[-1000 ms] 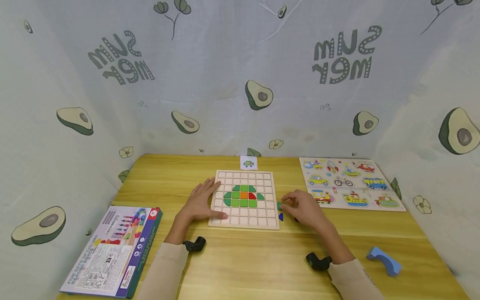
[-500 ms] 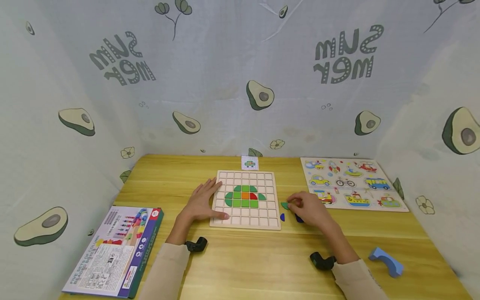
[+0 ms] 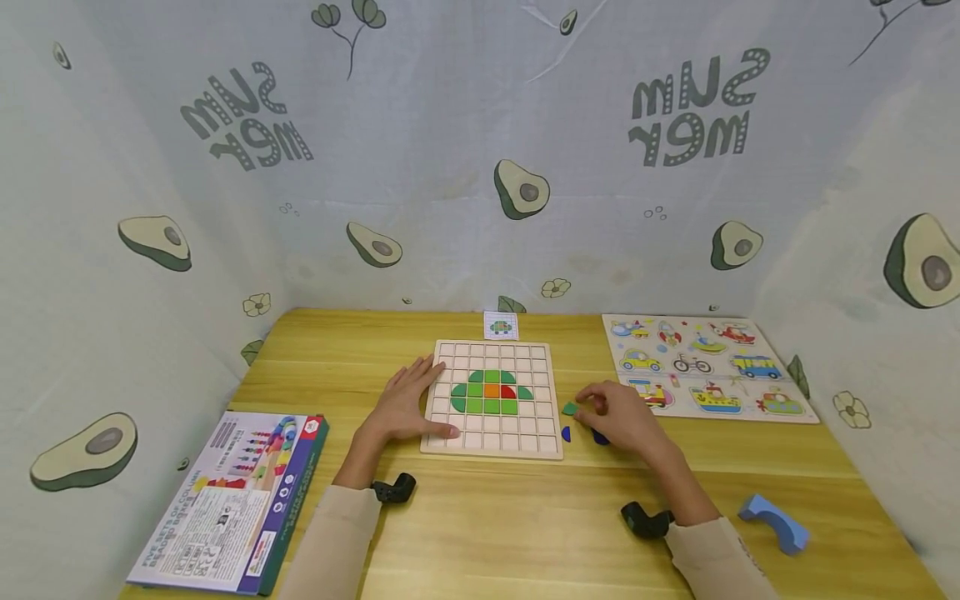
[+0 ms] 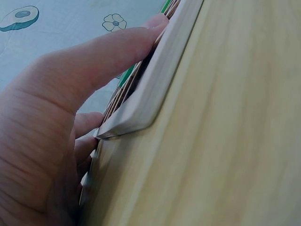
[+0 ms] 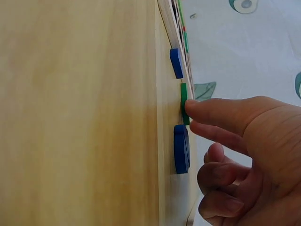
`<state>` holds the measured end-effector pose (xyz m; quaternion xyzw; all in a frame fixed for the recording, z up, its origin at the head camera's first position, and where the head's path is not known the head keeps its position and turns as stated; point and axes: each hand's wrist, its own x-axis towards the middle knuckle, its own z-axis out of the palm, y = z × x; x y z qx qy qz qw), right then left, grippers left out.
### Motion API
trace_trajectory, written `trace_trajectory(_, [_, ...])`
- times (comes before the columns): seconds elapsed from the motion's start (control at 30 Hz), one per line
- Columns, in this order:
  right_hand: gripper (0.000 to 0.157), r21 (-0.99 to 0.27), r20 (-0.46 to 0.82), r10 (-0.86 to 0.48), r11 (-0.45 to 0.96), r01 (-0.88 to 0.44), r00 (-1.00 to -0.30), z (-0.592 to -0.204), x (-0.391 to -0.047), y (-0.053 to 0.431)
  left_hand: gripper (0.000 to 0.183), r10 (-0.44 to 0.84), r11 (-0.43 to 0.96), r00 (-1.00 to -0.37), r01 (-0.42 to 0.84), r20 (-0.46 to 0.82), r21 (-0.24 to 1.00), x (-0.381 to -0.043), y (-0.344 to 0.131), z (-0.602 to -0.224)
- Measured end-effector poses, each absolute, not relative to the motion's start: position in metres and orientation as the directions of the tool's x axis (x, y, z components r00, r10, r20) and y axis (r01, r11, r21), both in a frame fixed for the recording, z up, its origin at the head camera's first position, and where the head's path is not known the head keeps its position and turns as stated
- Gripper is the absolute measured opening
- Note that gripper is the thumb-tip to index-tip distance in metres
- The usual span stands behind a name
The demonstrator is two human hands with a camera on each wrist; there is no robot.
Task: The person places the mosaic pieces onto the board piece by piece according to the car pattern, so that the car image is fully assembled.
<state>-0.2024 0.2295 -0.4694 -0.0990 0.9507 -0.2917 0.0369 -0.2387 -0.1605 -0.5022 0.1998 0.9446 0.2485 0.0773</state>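
Note:
A wooden grid board (image 3: 492, 443) lies mid-table, with green, orange and red pieces forming a car-like shape in its cells. My left hand (image 3: 403, 407) rests spread along its left edge; its thumb (image 4: 108, 56) lies over the front rim. To the right of the board, my right hand (image 3: 624, 417) pinches a small green piece (image 5: 184, 101) at the table surface between thumb and index finger, the other fingers curled in. A small blue piece (image 3: 566, 433) lies near the board's edge. More blue (image 5: 180, 149) sits beneath the right hand, partly hidden in the head view.
A picture card (image 3: 500, 326) stands behind the board. A vehicle puzzle board (image 3: 712, 371) lies at the back right. A boxed toy set (image 3: 225, 500) occupies the left side, and a blue arch block (image 3: 776, 523) the front right.
My right hand has moved slightly right, and the green piece has shifted right and turned with it. More blue has come into view beneath it. The left hand keeps its place on the board.

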Motion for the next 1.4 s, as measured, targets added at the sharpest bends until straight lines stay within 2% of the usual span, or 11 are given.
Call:
trace_trajectory(0.1, [0.024,-0.569,-0.029,-0.227,0.805,-0.171,-0.973,-0.470,-0.204,0.228,0.122,0.414,0.795,-0.909,0.337,-0.046,0.504,-0.238,-0.160,-0.502])
trace_trajectory(0.37, [0.021,-0.568,-0.026,-0.264,0.798,-0.203,-0.964,-0.472,-0.206,0.224,0.122,0.413,0.798,-0.909,0.336,-0.049,0.500,-0.238,-0.160,-0.502])
trace_trajectory(0.7, [0.017,-0.572,-0.012,-0.260,0.794,-0.207,-0.965,-0.471,-0.206,0.225,0.122,0.404,0.794,-0.914,0.325,-0.046,0.513,-0.238,-0.160,-0.501])
trace_trajectory(1.4, [0.021,-0.609,0.008,-0.283,0.760,-0.229,-0.959,-0.465,-0.208,0.205,0.122,0.407,0.789,-0.912,0.329,-0.042,0.519,-0.237,-0.159,-0.498])
